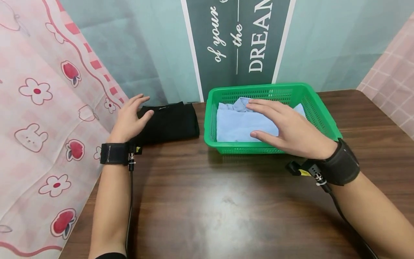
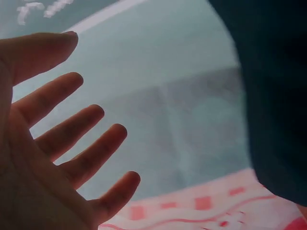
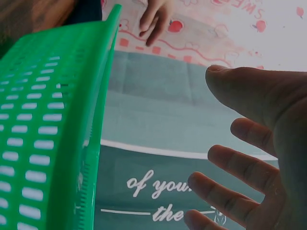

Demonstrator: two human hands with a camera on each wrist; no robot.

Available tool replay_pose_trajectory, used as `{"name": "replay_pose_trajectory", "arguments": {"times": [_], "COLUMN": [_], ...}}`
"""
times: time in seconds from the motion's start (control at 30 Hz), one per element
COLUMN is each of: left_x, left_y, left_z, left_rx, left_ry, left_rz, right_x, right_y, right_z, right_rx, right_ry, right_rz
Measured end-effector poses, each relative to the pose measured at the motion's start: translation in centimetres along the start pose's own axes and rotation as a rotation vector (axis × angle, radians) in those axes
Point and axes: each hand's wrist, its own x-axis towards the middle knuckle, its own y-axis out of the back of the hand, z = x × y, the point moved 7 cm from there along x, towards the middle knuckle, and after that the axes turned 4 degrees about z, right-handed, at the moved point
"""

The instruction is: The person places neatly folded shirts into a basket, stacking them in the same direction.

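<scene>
the two bare forearms come in from the bottom of the head view across the dark wooden table [image 1: 207, 208], each strapped with a black wrist band trailing a cable. further in, the right hand [image 1: 288, 129] is spread flat with straight fingers over the near right part of the green plastic basket [image 1: 318, 109], palm down above the folded light blue shirt [image 1: 236, 124] lying inside; whether the palm actually presses the cloth or just floats over it i cannot tell, and the right wrist view shows only open, separated fingers beside the basket's slotted wall. the shirt lies directly beneath and to the left of this hand, its collar toward the far rim, so the right hand is plainly the nearer one to it. in the left middle of the frame the left hand [image 1: 129, 117] is also open, fingers relaxed and lightly spread, its thumb and palm edge at the left end of the folded black garment [image 1: 169, 122], which lies on the table just left of the basket with its long axis running left to right. behind everything hang a pink patterned curtain [image 1: 42, 108] and a teal backdrop with a lettered banner [image 1: 239, 39].
</scene>
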Motion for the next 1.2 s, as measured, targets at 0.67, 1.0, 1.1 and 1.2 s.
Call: {"name": "replay_pose_trajectory", "arguments": {"times": [0.67, 1.0, 1.1, 1.2], "left_x": [2.0, 2.2, 2.1, 2.0], "left_y": [-4.8, -6.9, -7.7, -8.3], "left_z": [-8.7, -10.9, -11.3, -11.2], "left_rx": [0.061, 0.138, 0.141, 0.141], "left_ry": [0.143, 0.202, 0.221, 0.233], "left_rz": [-0.151, -0.300, -0.358, -0.412], "right_x": [0.5, 0.7, 0.7, 0.7], "right_y": [-0.4, -0.8, -1.0, -1.2], "right_z": [-0.3, -0.3, -0.2, -0.2], "right_rx": [0.023, 0.022, 0.023, 0.023], "right_ry": [0.050, 0.060, 0.055, 0.050], "right_rz": [0.019, 0.008, -0.001, -0.008]}}
